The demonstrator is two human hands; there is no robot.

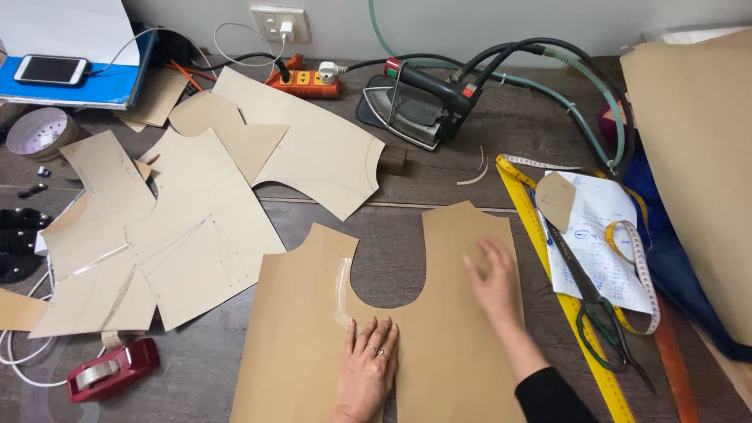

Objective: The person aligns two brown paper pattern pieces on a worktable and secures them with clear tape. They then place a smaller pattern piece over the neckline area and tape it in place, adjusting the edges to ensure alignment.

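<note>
**Both hands flat on a brown paper pattern piece**

The left hand's fingers [374, 335], one with a ring, lie straight and close together, pressed flat on the brown paper pattern piece [439, 345] at lower centre of the frame, gripping nothing. The left hand [366, 368] rests just right of a strip of clear tape [343, 291] along the piece's curved cut-out. The right hand [495, 283] lies open and palm-down on the piece's right-hand strap, fingers spread and slightly blurred, holding nothing; its black sleeve [548, 395] runs to the bottom edge.

Right of the piece lie a yellow ruler [548, 258], black-handled scissors [595, 305], a measuring tape [641, 270] and a written sheet [603, 243]. At left are pale cut pattern pieces [196, 227] and a red tape dispenser [113, 368]. At upper centre stands a steam iron [419, 106] with hoses, beside an orange power strip [305, 81]. A phone [51, 69] lies upper left.
</note>
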